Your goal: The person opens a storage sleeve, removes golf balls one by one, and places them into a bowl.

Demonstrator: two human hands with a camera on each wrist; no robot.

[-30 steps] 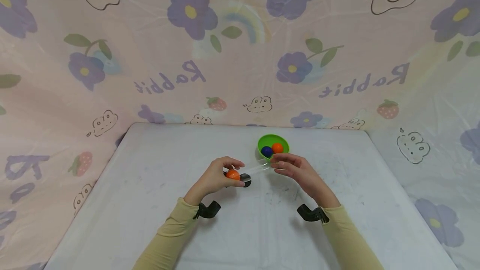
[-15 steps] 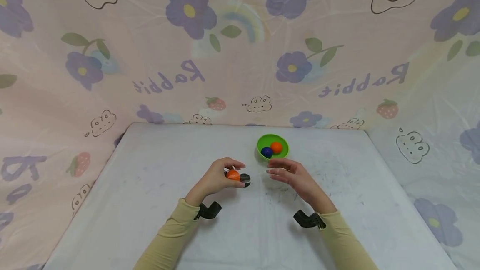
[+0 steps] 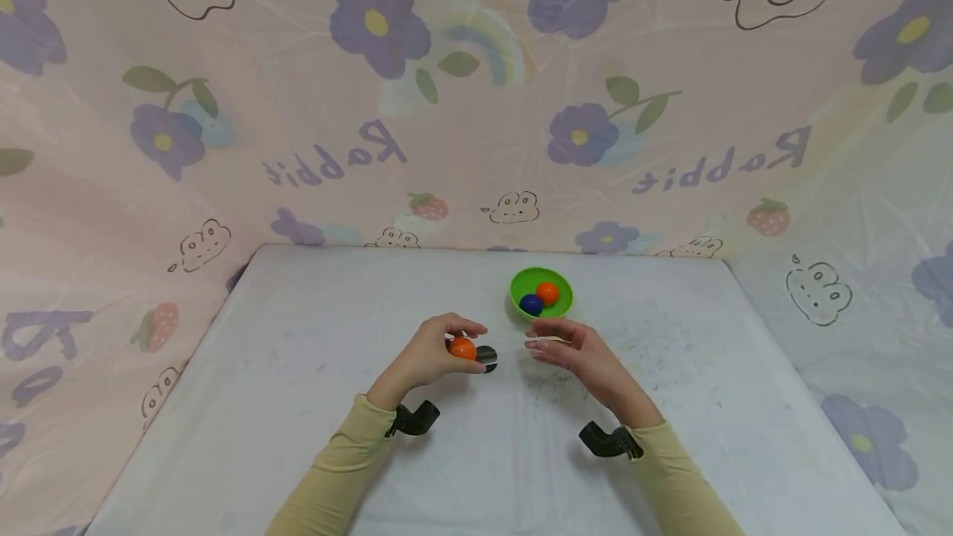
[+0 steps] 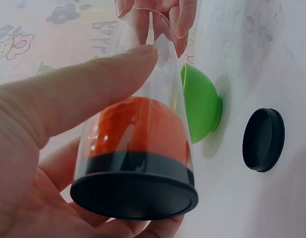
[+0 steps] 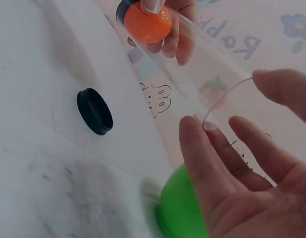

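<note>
My left hand (image 3: 428, 354) grips a clear tube (image 4: 170, 94) near its closed end, thumb on one side and fingers on the other. A black cap (image 4: 135, 196) closes that end, and an orange ball (image 3: 462, 349) lies inside against it. At the tube's other, uncapped end is my right hand (image 3: 588, 354), its thumb and fingertips on opposite sides of the rim in the right wrist view. Nothing shows between that rim and the orange ball inside the tube. A loose black cap (image 5: 95, 111) lies on the table below the tube.
A green bowl (image 3: 515, 298) stands just beyond my right hand. In it sit a dark blue ball (image 3: 531, 304) and another orange ball (image 3: 547, 294). The white table (image 3: 335, 296) meets a patterned cloth (image 3: 476, 122) at the back and sides.
My right hand has shifted slightly left and nearer to me, with the tube's uncapped end. My left hand stays almost still, and the orange ball remains at the capped end.
</note>
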